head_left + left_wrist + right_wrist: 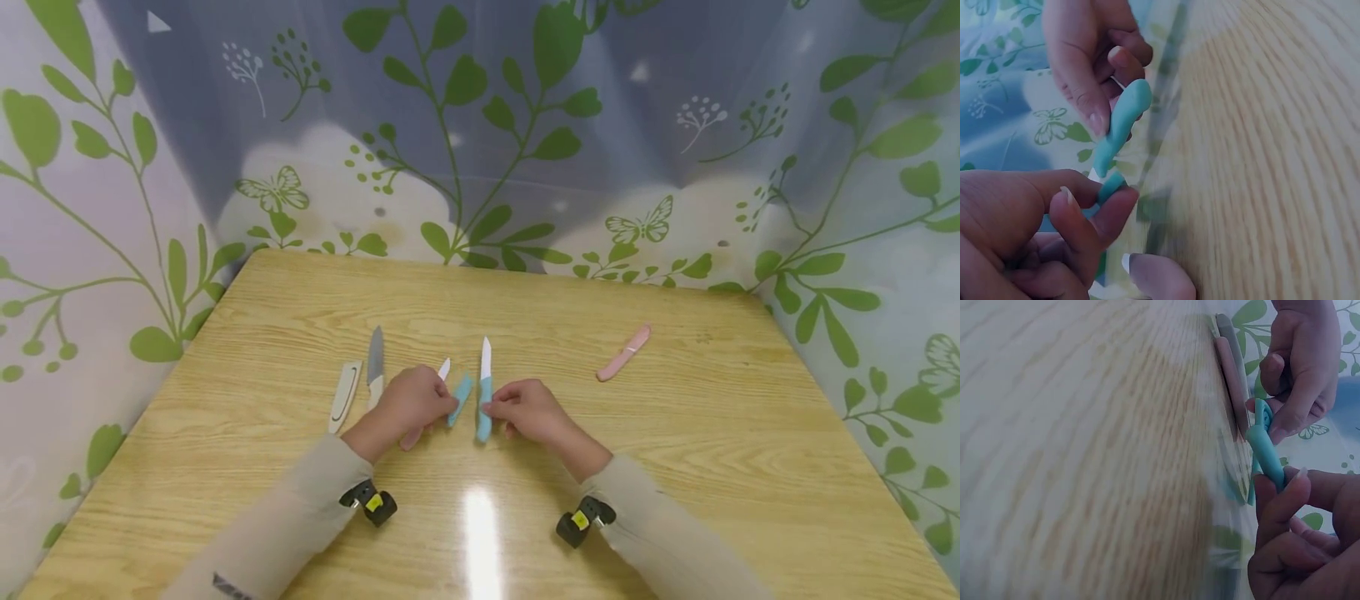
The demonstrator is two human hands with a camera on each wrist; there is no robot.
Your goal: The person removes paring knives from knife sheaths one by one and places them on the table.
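My right hand (534, 410) pinches the light blue handle of a small knife (484, 417), its white blade pointing toward the far side of the table. Between thumb and fingers of my left hand (415, 402) is a light blue blade sheath (460, 400). Sheath and knife are side by side and apart in the head view, the blade out in the open. Partly hidden beneath my left hand lies a pink-handled knife (411, 439) with a white blade. In the right wrist view the blue handle (1265, 456) overlaps the sheath (1260, 412).
Left of my left hand, a grey-bladed knife (377, 358) with a cream handle lies beside a cream sheath (345, 396). A slim pink piece with a pale band (624, 354) rests farther right. Patterned curtain (480, 167) borders the wooden table (712, 433) at the back and sides.
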